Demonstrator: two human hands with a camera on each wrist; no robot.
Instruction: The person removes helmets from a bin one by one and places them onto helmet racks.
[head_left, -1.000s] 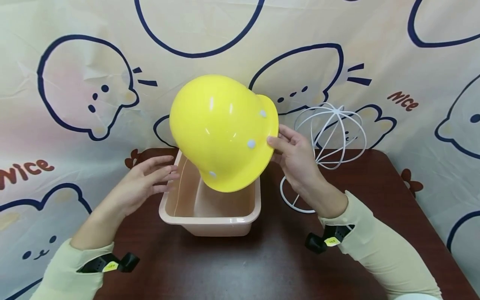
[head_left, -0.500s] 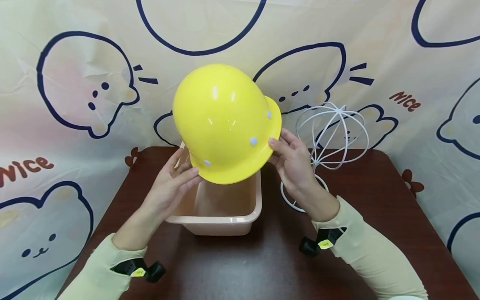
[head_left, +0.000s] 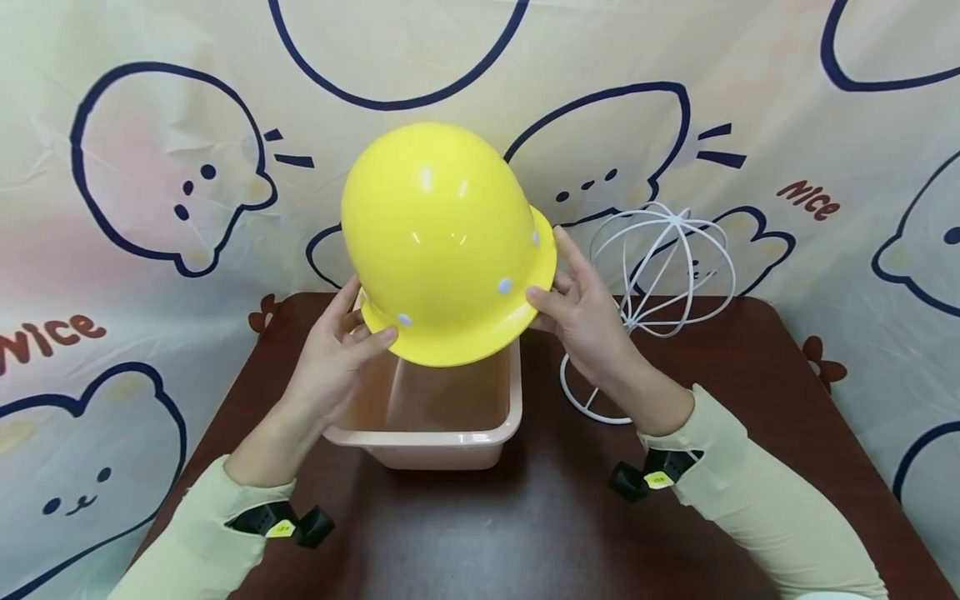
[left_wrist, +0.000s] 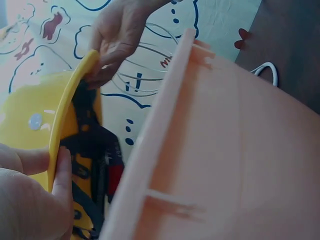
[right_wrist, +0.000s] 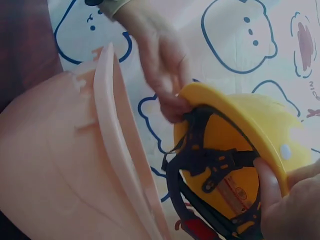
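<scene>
L grip (head_left: pixel 326 358): pinching helmet (head_left: pixel 438 237) edge
R grip (head_left: pixel 588 325): same, opp side
Straps (right_wrist: pixel 187 162): btwn grips, may snag tub (head_left: pixel 431 456) below; slack unclear

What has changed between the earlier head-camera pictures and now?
The left hand, free beside the helmet a second ago, has moved toward the right and now holds the brim on its left side. The yellow helmet has shifted slightly upward in the view and turned so its brim sits more level. The right hand keeps its hold; the bin and wire stand stayed put.
</scene>
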